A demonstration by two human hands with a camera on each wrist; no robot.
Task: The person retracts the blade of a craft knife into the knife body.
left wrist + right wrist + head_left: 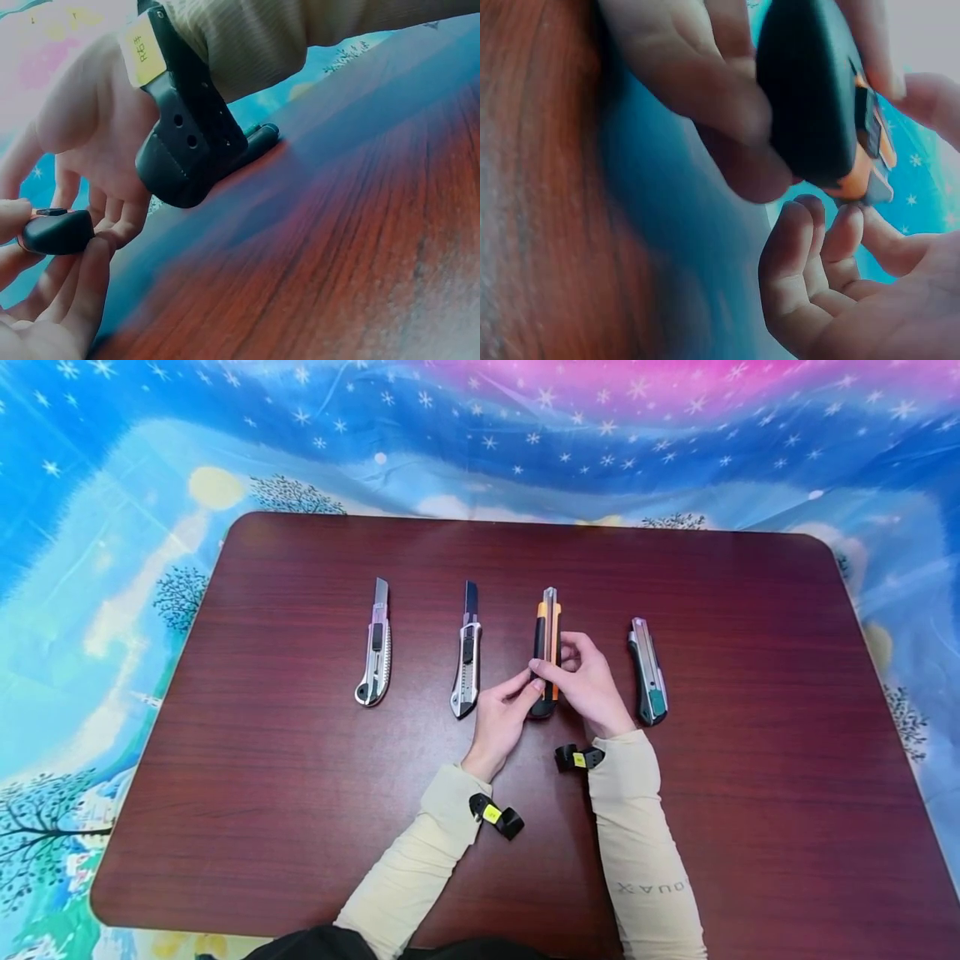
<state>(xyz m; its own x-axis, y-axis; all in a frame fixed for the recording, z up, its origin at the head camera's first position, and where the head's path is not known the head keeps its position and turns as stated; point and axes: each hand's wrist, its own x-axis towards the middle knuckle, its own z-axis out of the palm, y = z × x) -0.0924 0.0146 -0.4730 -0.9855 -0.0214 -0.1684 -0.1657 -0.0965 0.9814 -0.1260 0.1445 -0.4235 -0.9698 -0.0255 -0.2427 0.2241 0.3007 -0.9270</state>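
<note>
An orange and black utility knife [549, 627] is held in both hands, its metal tip pointing to the far side of the table. My left hand [498, 722] pinches the black butt end between thumb and fingers. My right hand [596, 689] grips the same knife from the right, its thumb across the front and its fingers behind. In the left wrist view the knife's rounded black end [60, 232] shows between the fingers. The right wrist view has that black end close up, with an orange part and a dark slider beyond it.
Two silver utility knives with blades out, one nearer [467, 668] and one farther left [377, 652], lie left of the hands. A green and black utility knife [649, 677] lies beside the right wrist. The dark red table [247, 760] has a snow-patterned cloth [420, 435] behind it.
</note>
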